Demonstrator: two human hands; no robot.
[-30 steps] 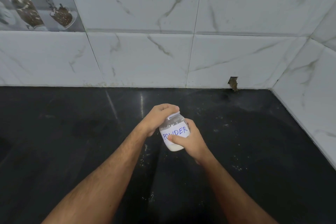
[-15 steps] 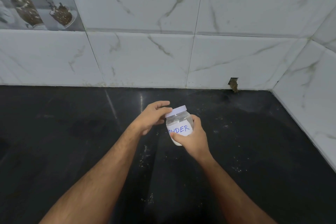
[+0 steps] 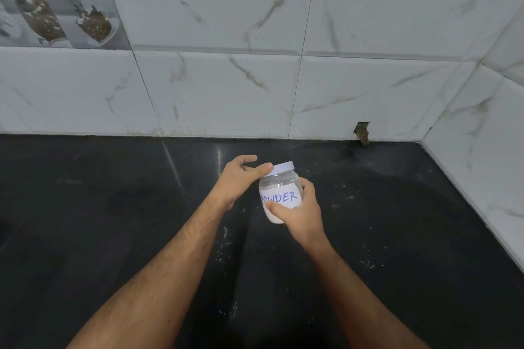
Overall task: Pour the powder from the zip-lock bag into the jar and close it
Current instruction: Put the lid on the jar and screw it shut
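Note:
A small clear jar [image 3: 279, 198] with a white label reading POWDER holds white powder and is held slightly tilted above the black counter [image 3: 113, 221]. A white lid [image 3: 282, 166] sits on top of it. My right hand [image 3: 302, 214] grips the jar's body from the right, thumb across the label's lower edge. My left hand [image 3: 236, 181] is beside the lid on its left, the thumb touching the lid's rim and the fingers loosely curled, not around it. No zip-lock bag is in view.
White marble-pattern wall tiles [image 3: 226, 93] close off the back, and a side wall [image 3: 482, 164] runs along the right. A chipped hole [image 3: 362, 133] sits at the base of the back wall. Specks of spilled powder [image 3: 226, 232] dot the counter under my arms.
One second ago my left hand was wrapped over the lid. It has come off the lid and now only its thumb touches the rim. The jar has risen slightly and stands straighter.

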